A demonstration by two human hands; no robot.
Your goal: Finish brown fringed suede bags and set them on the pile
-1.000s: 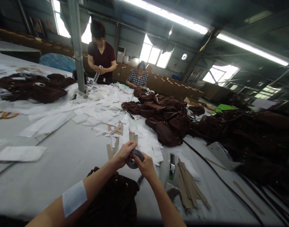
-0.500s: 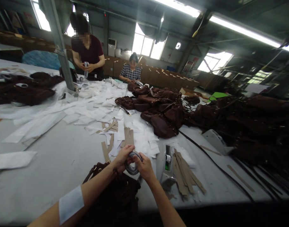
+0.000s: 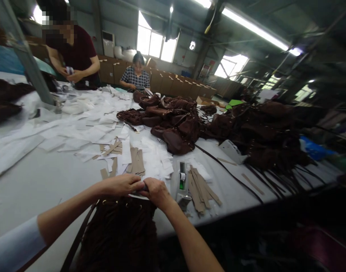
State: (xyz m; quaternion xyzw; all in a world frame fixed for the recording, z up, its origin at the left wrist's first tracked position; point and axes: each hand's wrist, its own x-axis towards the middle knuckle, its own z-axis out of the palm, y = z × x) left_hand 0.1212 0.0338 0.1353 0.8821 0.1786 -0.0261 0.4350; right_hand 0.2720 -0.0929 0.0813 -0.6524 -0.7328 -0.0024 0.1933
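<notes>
In the head view, the left hand [image 3: 127, 184] and the right hand [image 3: 158, 192] are meeting above the table [image 3: 34, 185], both curling their fingers around a grey coil [image 3: 145, 187]. The fingers are hiding most of it. Directly below, a dark brown bag [image 3: 119, 230] with gold-coloured eyelets is resting at the near edge, its strap [image 3: 79, 234] trailing to the left. A pale patch [image 3: 17, 243] is covering part of the left forearm.

Just beyond the hands, taupe strips [image 3: 137, 160] and white sheets [image 3: 161, 164] are crowding the surface. To the right of the right hand, a grey tape dispenser [image 3: 175, 185] is standing nearest, with longer taupe strips [image 3: 200, 189] lying beside it. A heap of brown bags [image 3: 173, 121] is filling the space farther back, and a long dark strap [image 3: 226, 172] is running from it toward the near edge.

At far left, a metal post [image 3: 25, 56] is standing near a co-worker in a maroon shirt [image 3: 84, 47]; another in a checked shirt [image 3: 136, 78] is working behind the heap. A wall notice [image 3: 206, 69] is showing too small to read.
</notes>
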